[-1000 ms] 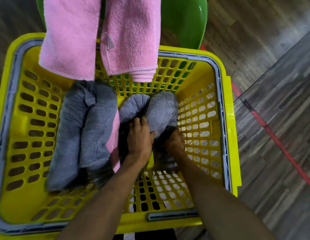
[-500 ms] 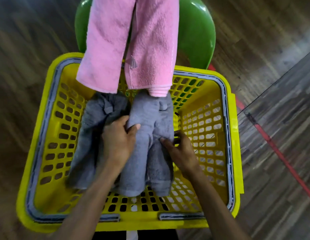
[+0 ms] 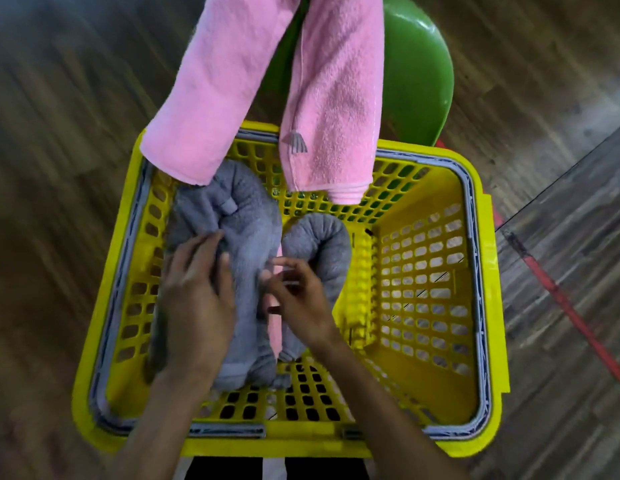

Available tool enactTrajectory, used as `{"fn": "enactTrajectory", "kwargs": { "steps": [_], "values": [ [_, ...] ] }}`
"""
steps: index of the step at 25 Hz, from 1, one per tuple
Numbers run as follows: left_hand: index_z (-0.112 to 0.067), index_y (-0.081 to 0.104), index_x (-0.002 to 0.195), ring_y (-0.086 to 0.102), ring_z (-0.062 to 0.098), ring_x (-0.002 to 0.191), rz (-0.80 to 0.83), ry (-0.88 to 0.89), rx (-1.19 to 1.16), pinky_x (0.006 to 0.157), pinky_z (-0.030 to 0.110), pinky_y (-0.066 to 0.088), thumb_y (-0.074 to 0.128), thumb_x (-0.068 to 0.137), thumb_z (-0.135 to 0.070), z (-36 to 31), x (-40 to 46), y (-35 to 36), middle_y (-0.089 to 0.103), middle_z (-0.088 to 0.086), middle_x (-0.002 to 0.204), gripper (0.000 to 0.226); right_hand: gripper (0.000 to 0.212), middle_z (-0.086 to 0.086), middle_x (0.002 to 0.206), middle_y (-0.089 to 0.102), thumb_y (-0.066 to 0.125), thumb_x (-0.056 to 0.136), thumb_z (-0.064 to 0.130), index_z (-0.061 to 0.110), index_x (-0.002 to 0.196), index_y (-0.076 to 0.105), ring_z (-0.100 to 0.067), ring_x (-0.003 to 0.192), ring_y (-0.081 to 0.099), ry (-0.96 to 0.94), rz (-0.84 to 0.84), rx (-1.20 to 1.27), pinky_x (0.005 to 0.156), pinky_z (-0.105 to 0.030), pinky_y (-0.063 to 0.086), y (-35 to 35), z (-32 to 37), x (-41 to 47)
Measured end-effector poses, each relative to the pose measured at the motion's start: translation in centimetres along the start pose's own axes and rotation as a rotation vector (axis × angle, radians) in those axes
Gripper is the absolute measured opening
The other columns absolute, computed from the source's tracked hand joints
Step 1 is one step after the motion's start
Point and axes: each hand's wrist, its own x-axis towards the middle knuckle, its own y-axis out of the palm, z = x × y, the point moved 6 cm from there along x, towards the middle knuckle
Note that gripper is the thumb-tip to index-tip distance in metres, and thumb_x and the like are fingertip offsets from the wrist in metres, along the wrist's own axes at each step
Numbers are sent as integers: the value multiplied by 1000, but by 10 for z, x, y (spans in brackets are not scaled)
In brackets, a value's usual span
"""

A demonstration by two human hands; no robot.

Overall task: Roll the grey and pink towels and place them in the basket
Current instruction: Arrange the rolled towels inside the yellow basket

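A yellow slotted basket (image 3: 481, 271) holds rolled grey towels: a larger roll (image 3: 246, 216) on the left and a slimmer roll (image 3: 329, 244) beside it, with a strip of pink cloth (image 3: 276, 336) between them. My left hand (image 3: 194, 299) rests with straight fingers on the left grey roll. My right hand (image 3: 294, 299) hovers over the gap between the rolls, fingers loosely curled, holding nothing that I can see. Two pink towels (image 3: 336, 98) hang down over the basket's far rim.
A green plastic chair (image 3: 419, 71) stands behind the basket under the pink towels. The basket sits on a dark wood-pattern floor (image 3: 59, 168). A red line (image 3: 571, 306) crosses the floor at the right. The basket's right half shows bare yellow bottom.
Both hands have let go of the right grey roll and pulled back; the left hand now lies on the left roll. The camera has risen, showing more of the basket.
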Motion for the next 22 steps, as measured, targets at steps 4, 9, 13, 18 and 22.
{"fn": "enactTrajectory", "kwargs": {
  "steps": [4, 9, 13, 18, 22],
  "values": [
    [-3, 62, 122, 55, 22, 112, 148, 95, -241, 101, 24, 38, 54, 95, -9, -43, -16, 68, 60, 12, 121, 29, 23, -5, 77, 65, 74, 81, 39, 27, 92, 59, -18, 70, 62, 137, -257, -193, 70, -59, 56, -84, -38, 21],
    [4, 47, 136, 43, 36, 130, 430, -82, -81, 110, 32, 23, 57, 90, -7, -16, 7, 198, 48, 23, 140, 49, 38, -8, 81, 60, 78, 78, 39, 16, 95, 52, -19, 65, 58, 425, -225, -305, 68, -51, 59, -103, -73, 38],
    [5, 27, 145, 32, 41, 136, 522, -64, 95, 115, 45, 22, 58, 87, -11, 37, 20, 259, 32, 30, 146, 69, 64, -18, 119, 60, 80, 74, 42, 10, 117, 47, -38, 106, 61, 416, -266, -377, 85, -52, 55, -91, -95, 60],
    [-4, 22, 150, 35, 38, 131, 474, -125, 159, 109, 40, 25, 59, 90, -13, 45, 11, 281, 35, 25, 144, 70, 52, -25, 120, 59, 67, 88, 19, -3, 127, 39, -42, 111, 57, 327, -291, -536, 86, -43, 44, -110, -96, 66],
    [-12, 56, 131, 54, 34, 115, 410, -152, -97, 96, 38, 38, 63, 88, -20, 24, 23, 267, 60, 17, 125, 44, 59, -26, 133, 51, 60, 94, 16, -7, 140, 34, -42, 121, 49, 208, -330, -707, 93, -38, 35, -154, -85, 62]
  ]
}}
